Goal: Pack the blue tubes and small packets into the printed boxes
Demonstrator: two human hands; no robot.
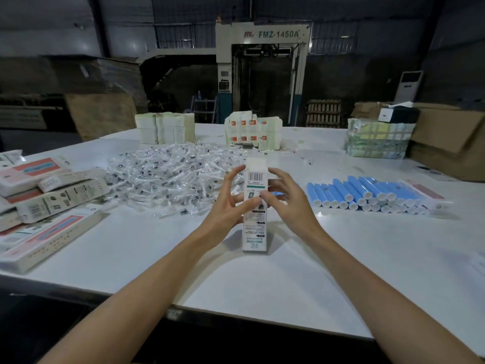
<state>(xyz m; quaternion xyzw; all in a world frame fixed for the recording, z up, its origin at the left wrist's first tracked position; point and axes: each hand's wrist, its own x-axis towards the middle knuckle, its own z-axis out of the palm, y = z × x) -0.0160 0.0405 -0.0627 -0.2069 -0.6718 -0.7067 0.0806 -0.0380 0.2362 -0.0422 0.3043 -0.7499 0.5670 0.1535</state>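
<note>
Table, white, wide, carries everything. Machine marked FMZ-1450A stands behind it in a dim hall. Brown cardboard cartons sit at the far right edge of the table. Packet pile, clear small packets with dark parts, is heaped loose at centre-left, beyond the hands. Blue tubes with white caps toward the camera lie stacked side by side at right, well apart from the packets. Printed boxes, lying flat and overlapping, are stacked at the left edge. Two stacks of flat cartons stand at the far side, one pale, one with red-orange squares. Wrapped bundle sits near the brown cartons. Upright box, white with barcode and print, stands on end at table centre, top flap closed, lower end on or just at the surface. Left hand holds its left side, fingers spread, thumb on the front. Right hand grips the right side, thumb pressed on the front, fingers curved behind.
</note>
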